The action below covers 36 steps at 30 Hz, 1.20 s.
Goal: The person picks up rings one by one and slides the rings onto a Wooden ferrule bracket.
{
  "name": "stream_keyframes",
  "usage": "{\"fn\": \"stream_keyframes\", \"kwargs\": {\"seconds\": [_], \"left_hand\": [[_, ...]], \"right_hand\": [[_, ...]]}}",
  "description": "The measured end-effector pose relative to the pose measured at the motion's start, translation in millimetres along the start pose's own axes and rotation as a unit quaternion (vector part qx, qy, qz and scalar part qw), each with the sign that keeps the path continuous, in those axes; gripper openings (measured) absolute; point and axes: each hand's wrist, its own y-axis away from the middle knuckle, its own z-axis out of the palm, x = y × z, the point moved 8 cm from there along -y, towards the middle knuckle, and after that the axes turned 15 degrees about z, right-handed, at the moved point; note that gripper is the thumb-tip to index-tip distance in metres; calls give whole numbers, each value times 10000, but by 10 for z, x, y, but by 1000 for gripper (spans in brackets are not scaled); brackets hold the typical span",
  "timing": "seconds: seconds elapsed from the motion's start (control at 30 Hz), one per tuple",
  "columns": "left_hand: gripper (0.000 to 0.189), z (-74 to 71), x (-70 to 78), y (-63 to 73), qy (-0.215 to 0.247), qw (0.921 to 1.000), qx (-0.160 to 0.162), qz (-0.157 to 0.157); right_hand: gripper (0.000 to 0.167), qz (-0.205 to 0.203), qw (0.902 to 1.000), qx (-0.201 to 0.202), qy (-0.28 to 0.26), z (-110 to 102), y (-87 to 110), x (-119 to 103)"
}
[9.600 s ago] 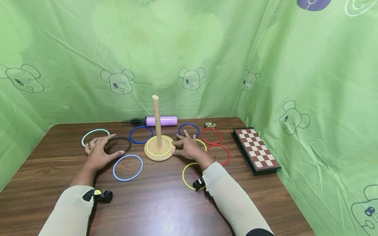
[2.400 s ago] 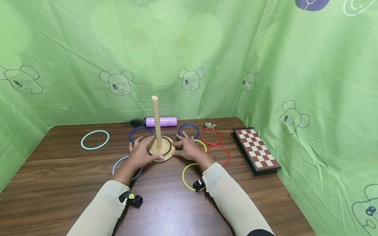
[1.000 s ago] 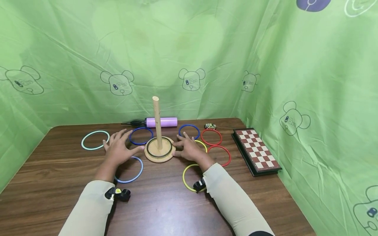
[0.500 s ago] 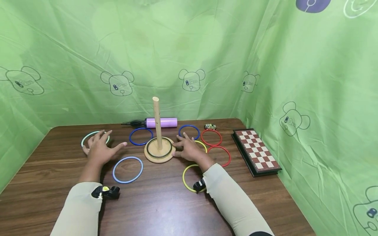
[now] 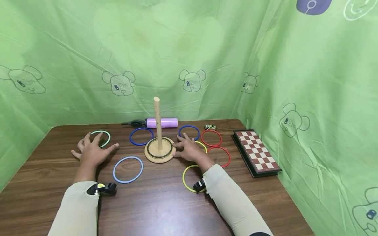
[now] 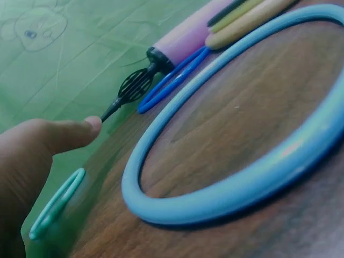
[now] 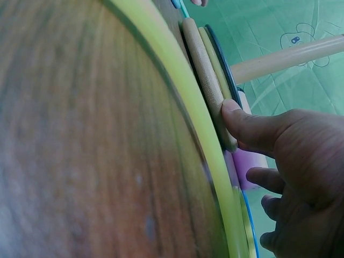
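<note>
My left hand (image 5: 92,152) hovers at the table's left, fingers spread, over the near edge of a mint toss ring (image 5: 109,137). Whether its fingertips touch the ring is hidden. Nearer lies a light blue ring (image 6: 131,188), apart from that hand. My right hand (image 5: 190,150) rests thumb and forefinger on the rim of a round wooden base (image 5: 156,160), the other fingers loose. From this base rises an upright wooden peg (image 5: 158,124). A black ring (image 5: 159,157) circles the peg on top of a yellow ring (image 7: 214,59).
Blue rings (image 5: 130,137) lie left and right behind the peg, near a purple hand pump (image 5: 162,123). Yellow rings (image 5: 184,180) and red rings (image 5: 228,154) lie by the right arm. A toy car (image 5: 210,127) and a chessboard (image 5: 258,150) stand at right. Green cloth (image 5: 165,49) hangs behind.
The black ring went from the left side of the table onto the peg's base, carried by my left hand. That hand then drew back left to the mint ring. My right hand stayed at the base.
</note>
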Motion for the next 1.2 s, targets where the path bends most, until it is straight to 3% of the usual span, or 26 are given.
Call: {"fn": "stream_keyframes", "kwargs": {"seconds": [0.3,0.63,1.2], "left_hand": [[120,2,-227,1,-203,9992,-126,-317],[113,26,-250,-34,-430,9988,-2,-236],[112,91,-367,-96,-414,9966,-485,-525]], "right_hand": [[54,-34,10000,-11,-49,16,7,15],[52,-77,9999,-22,-117,4,16,-4],[53,-73,9999,-22,-154,5,16,-6]]}}
